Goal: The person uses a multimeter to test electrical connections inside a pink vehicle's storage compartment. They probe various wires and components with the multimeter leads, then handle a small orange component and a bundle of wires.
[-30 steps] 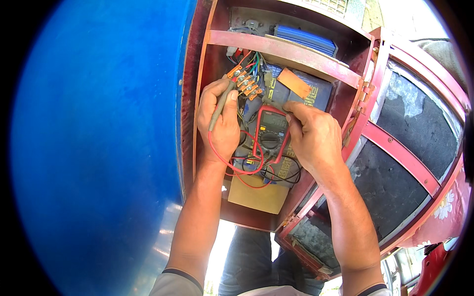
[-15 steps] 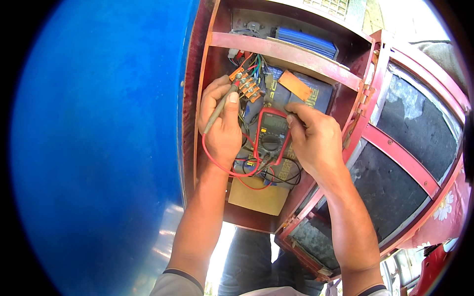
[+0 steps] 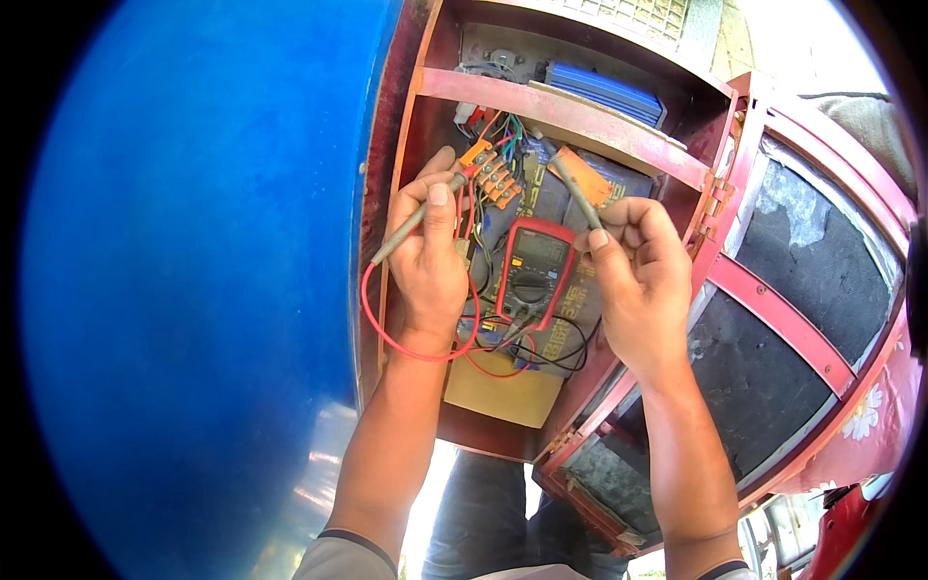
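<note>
Fingers [image 3: 439,195] pinching: left hand [image 3: 427,266], red-lead probe [image 3: 406,234]; right hand [image 3: 646,280], grey probe [image 3: 580,198].

1. Place: apparently an outdoor electrical repair spot; exact site type cannot be told from where I stand.
2. Light: strong daylight beyond the compartment [image 3: 483,425].
3. Structure: red metal compartment, hinged door [image 3: 754,358] open, beside a large blue panel [image 3: 193,242].
4. Electrical evidence: exposed wiring [image 3: 510,135], orange terminal block [image 3: 495,179], red-edged multimeter [image 3: 530,273].
5. Surroundings: pink floral cloth [image 3: 865,416], metal grating [image 3: 638,19].
</note>
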Demonstrator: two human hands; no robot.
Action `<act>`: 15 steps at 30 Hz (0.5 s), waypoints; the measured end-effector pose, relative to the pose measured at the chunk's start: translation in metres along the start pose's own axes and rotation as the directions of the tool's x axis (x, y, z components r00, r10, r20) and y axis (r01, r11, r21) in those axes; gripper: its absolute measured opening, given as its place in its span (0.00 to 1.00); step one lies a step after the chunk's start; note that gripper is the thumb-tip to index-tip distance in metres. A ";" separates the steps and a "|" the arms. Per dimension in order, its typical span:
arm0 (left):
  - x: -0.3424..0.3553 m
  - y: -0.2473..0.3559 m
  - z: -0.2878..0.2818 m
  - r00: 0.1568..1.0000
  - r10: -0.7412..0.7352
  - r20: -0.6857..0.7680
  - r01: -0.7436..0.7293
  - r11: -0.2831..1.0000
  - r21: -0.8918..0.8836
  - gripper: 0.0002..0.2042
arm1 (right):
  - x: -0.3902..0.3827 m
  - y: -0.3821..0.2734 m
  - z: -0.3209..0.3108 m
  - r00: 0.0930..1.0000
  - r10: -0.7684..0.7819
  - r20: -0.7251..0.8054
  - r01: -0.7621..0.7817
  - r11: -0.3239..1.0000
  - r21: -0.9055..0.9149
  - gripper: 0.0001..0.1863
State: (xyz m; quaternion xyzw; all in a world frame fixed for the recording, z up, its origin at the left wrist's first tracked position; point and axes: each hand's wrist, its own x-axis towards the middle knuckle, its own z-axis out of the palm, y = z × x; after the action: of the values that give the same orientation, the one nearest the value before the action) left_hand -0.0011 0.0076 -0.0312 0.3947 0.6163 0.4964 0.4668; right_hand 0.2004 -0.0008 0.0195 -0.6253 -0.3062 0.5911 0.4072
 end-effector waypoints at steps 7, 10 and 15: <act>0.000 0.009 0.007 0.998 0.041 -0.038 -0.040 0.999 0.032 0.17 | -0.023 -0.039 -0.007 0.962 0.068 0.263 -0.125 0.971 0.206 0.13; 0.001 0.009 0.006 0.996 0.087 0.000 -0.087 0.996 0.018 0.16 | -0.036 -0.047 -0.012 0.916 0.020 0.400 -0.181 0.912 0.368 0.16; 0.002 0.011 0.003 0.991 0.129 0.047 -0.131 0.990 0.056 0.14 | -0.035 -0.052 -0.018 0.907 -0.059 0.417 -0.144 0.887 0.439 0.20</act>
State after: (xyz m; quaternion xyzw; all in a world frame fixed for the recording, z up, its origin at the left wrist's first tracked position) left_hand 0.0015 0.0124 -0.0207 0.4583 0.5934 0.4989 0.4348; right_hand 0.2195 -0.0087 0.0818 -0.3761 -0.2236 0.7757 0.4548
